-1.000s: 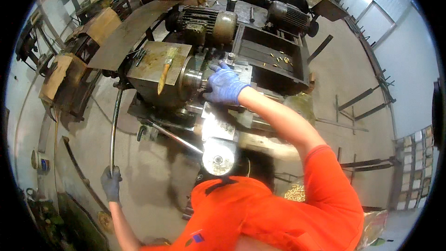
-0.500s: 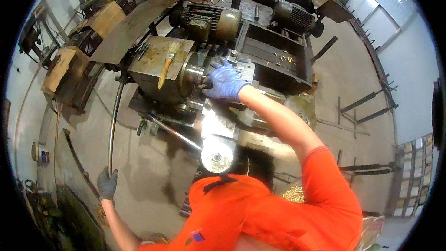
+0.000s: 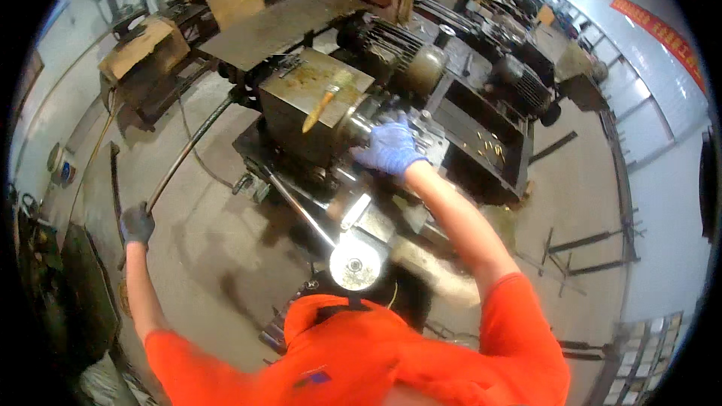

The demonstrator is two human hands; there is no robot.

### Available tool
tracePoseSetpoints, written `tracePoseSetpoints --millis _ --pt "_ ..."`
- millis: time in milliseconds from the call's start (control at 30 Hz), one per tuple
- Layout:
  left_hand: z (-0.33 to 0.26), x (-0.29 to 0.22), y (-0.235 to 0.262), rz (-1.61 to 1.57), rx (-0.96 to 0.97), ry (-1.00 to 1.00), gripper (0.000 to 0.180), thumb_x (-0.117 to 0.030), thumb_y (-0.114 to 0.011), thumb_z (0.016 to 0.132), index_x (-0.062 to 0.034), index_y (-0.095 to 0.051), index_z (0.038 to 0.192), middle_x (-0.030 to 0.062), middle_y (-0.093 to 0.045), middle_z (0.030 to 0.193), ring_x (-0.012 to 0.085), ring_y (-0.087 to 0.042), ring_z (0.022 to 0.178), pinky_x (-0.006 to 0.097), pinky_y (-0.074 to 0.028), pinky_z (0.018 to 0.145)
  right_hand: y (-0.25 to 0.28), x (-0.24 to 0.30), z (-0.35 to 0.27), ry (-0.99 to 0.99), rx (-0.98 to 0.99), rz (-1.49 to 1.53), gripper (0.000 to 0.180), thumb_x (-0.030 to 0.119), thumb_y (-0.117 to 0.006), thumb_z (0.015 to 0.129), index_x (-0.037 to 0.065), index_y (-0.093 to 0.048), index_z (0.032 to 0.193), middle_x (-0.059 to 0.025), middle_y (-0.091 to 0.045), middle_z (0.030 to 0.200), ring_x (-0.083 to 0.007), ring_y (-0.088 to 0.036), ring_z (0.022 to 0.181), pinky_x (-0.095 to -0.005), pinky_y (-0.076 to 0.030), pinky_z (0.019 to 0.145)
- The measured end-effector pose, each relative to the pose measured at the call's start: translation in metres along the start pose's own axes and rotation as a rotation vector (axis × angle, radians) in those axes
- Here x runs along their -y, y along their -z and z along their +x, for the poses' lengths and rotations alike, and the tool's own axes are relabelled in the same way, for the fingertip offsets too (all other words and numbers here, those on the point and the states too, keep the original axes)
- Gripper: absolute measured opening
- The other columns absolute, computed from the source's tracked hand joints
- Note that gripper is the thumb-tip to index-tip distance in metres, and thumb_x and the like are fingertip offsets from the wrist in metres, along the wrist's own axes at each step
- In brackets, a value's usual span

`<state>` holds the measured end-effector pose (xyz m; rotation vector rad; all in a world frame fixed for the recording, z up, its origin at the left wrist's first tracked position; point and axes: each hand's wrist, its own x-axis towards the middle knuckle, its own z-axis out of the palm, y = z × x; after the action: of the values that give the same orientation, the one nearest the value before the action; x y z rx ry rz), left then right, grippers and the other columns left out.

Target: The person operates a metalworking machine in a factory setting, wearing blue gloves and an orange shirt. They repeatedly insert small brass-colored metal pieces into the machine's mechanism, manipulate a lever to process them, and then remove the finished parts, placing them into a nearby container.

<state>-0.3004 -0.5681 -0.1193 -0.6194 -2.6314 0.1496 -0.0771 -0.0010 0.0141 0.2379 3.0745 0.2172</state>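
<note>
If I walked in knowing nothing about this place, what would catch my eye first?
Probably the right hand in a bright blue glove, pressed against the chuck end of the grimy lathe at the centre. Next, the left hand in a dark glove far out at the left, closed on the end of a long curved bar. A shiny round handwheel gleams just above the orange shirt.

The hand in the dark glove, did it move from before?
No. The left hand grips the long lever at the same end; only the camera shifted.
</note>
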Motion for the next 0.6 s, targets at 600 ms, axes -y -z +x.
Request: tracePoseSetpoints --millis 600 --pt "0.090 0.028 -0.027 0.034 0.054 -0.244 0.013 -0.009 -0.056 0.071 -0.0072 -0.057 0.084 0.0142 -0.058 0.065 0.0312 -0.056 0.062 0.039 -0.042 0.064 -0.001 0.005 -0.001 0.028 -0.159 0.012 0.043 0.050 -0.053 0.077 0.020 -0.064 0.105 -0.0112 -0.064 0.099 -0.0276 -0.049 0.109 -0.0473 -0.023 0.103"
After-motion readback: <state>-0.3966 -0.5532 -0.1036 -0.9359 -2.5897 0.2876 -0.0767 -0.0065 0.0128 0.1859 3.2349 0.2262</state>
